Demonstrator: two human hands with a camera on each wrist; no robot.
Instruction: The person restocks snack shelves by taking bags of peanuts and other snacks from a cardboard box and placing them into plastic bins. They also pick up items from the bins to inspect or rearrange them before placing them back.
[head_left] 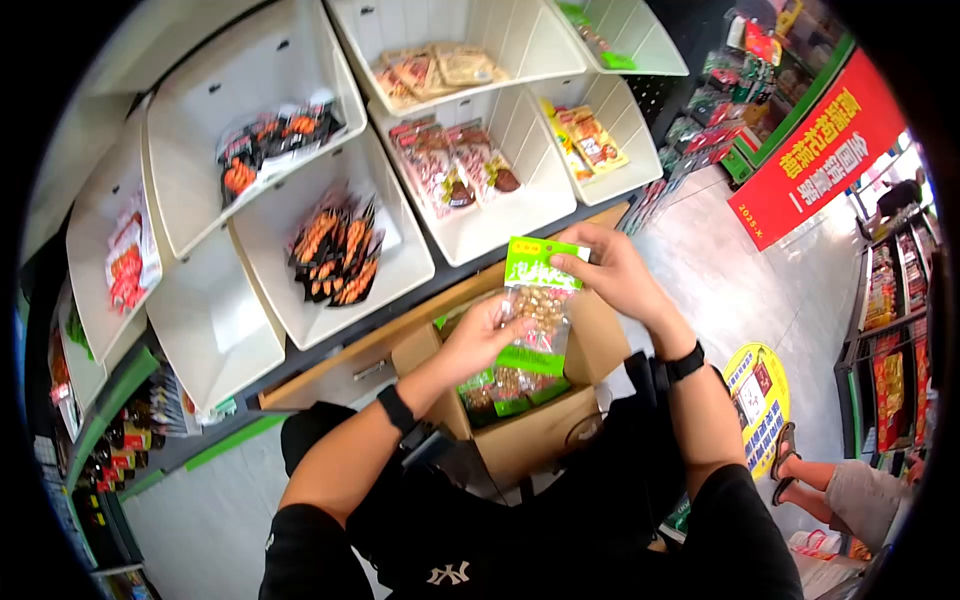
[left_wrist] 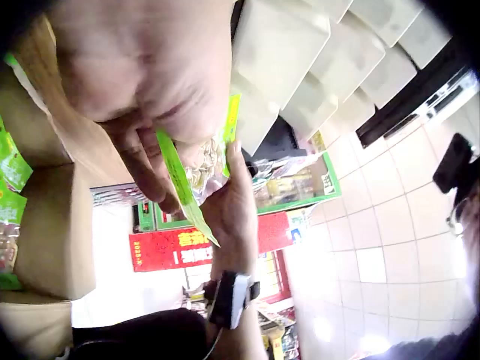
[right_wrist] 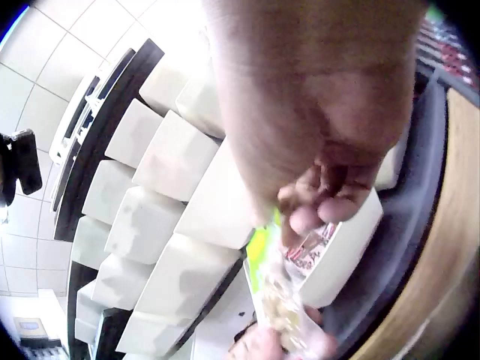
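Observation:
A green-and-clear snack packet [head_left: 540, 310] is held up over an open cardboard box [head_left: 515, 440]. My left hand [head_left: 480, 340] grips its lower left side, thumb across the front. At its top right corner, my right hand [head_left: 620, 275] pinches the green header between thumb and fingers. In the left wrist view the packet [left_wrist: 180, 180] is seen edge-on beside my left hand [left_wrist: 150, 82]; in the right wrist view the packet [right_wrist: 281, 300] hangs below my right hand [right_wrist: 315, 135]. More green packets [head_left: 510, 390] lie inside the box.
White bins stand beyond the box, holding black-and-orange packets [head_left: 340, 250], pink-and-brown packets [head_left: 455, 165] and yellow packets [head_left: 590, 140]. One front bin [head_left: 215, 320] shows a bare bottom. A wooden edge [head_left: 330, 370] runs before them. Someone's sandalled legs [head_left: 815, 480] are at the right.

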